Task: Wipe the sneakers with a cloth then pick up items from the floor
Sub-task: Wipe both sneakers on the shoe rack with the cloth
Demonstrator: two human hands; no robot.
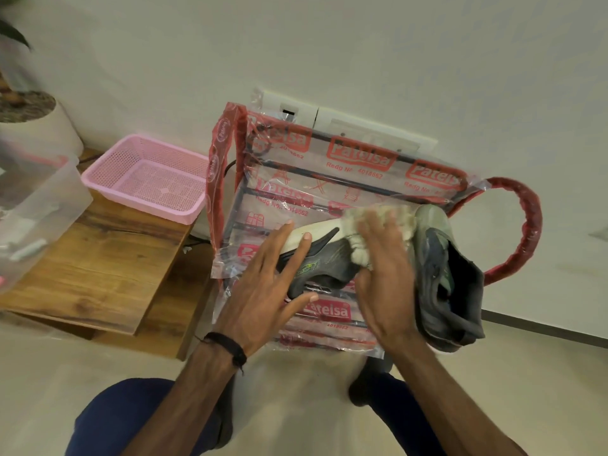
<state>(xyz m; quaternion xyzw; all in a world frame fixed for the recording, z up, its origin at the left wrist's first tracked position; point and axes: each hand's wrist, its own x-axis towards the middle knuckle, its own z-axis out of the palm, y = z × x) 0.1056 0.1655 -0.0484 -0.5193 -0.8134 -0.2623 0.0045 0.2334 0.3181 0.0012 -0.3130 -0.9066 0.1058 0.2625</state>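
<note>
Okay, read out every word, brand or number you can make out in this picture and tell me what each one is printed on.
"Patelsa": red brand label repeated across the clear plastic wrap covering the metal rack.
"Redg No. 4018652": under the labels on the same wrap; digits are small, so partly uncertain.
"Patelsa": small ovals on the wrap's red side strip.
Green marking on the grey sneaker: unreadable.

Bare forearms, black cord bracelet on left wrist, dark navy trousers

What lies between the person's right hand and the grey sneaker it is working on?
In the head view, a crumpled white cloth lies between the right hand and the grey sneaker; the hand presses the cloth against the shoe.
</note>
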